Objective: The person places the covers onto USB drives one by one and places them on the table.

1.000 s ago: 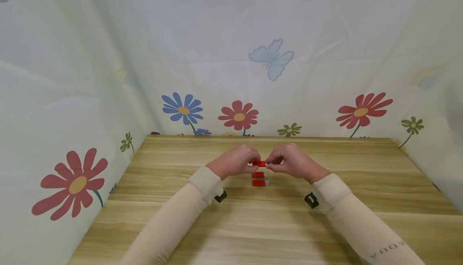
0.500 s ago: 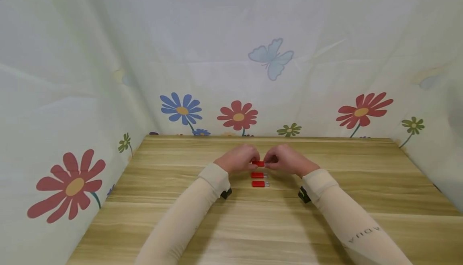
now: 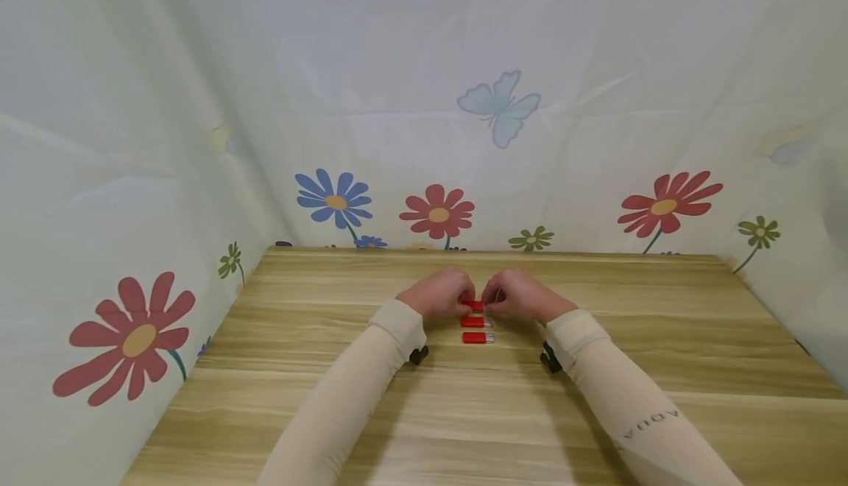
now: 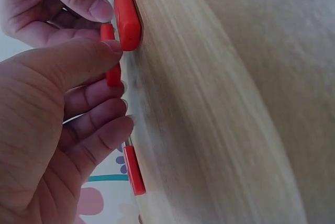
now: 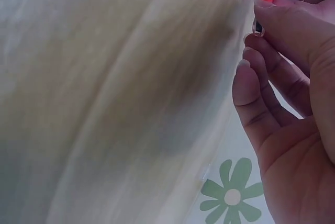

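My left hand [image 3: 439, 292] pinches the red body of a USB stick [image 3: 474, 305] between thumb and fingers. From the other side, my right hand [image 3: 520, 296] pinches the stick's clear-capped end, which is partly hidden by the thumb in the right wrist view. On the near side lie two more red USB sticks, a middle one [image 3: 472, 322] and a front one [image 3: 474, 338], parallel, with their clear ends to the right. The left wrist view shows another red stick [image 4: 134, 169] beyond my left fingers; in the head view it is hidden.
Everything lies on a wood-grain table [image 3: 424, 412]. A pale curtain [image 3: 371, 88] printed with flowers and a butterfly stands along the back and both sides. Dark wrist cameras hang under both cuffs, the left camera [image 3: 419, 355] close to the tabletop.
Both hands have brought the held USB stick slightly nearer to the two lying in front. My right hand has shifted left, and both forearms have drawn inward.
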{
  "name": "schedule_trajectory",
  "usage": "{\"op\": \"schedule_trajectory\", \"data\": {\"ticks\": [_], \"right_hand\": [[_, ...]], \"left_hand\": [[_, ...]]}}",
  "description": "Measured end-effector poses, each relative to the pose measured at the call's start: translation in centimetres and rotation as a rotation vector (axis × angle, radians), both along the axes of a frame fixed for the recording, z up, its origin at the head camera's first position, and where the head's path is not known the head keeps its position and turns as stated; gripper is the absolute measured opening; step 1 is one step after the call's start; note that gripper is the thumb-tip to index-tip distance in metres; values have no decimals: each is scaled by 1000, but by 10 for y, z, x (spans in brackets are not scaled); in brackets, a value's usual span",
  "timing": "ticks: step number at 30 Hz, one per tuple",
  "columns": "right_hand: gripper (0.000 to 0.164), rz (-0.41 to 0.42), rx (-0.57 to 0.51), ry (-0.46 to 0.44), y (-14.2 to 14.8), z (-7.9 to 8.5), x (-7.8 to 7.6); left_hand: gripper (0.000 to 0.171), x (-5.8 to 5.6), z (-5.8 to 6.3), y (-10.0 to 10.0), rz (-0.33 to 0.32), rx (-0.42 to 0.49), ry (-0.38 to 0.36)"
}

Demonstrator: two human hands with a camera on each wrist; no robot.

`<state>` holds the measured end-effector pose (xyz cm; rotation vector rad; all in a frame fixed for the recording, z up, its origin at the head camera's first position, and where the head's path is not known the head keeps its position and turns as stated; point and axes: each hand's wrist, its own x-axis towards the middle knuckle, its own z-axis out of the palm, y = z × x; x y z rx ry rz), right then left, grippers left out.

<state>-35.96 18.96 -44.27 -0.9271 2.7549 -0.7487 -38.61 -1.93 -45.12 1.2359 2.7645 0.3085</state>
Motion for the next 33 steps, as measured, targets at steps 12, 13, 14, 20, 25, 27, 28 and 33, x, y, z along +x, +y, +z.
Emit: {"op": "schedule_trajectory", "data": {"ticks": [12,13,14,20,25,27,28,33], "right_hand": [[5,2,37,0,-2,-1,-2],[5,0,36,-5,-2,-1,-2],[5,-3,33,-13,-3,-1,-2],[4,-21,23,-41,-3,-1,-2],[5,-41,18,-45,-2,-2,-1],[6,-56,18,-56,-2,-2,-1],[6,-63,19,-60,-2,-2,-1],[8,-90,28,-75,-2,-2,1]], "left_hand": [[10,1,-3,-1,22,-24,-9],[10,0,-3,-1,21,-23,-12],[10,0,-3,-1,18,-21,-11],[9,1,-3,-1,9,-9,-12],[10,2,-3,-1,12,3,-16],[9,1,-4,-1,12,6,-18],[10,1,-4,-1,12,7,-19],[10,1,-5,-1,18,15,-35]]}}
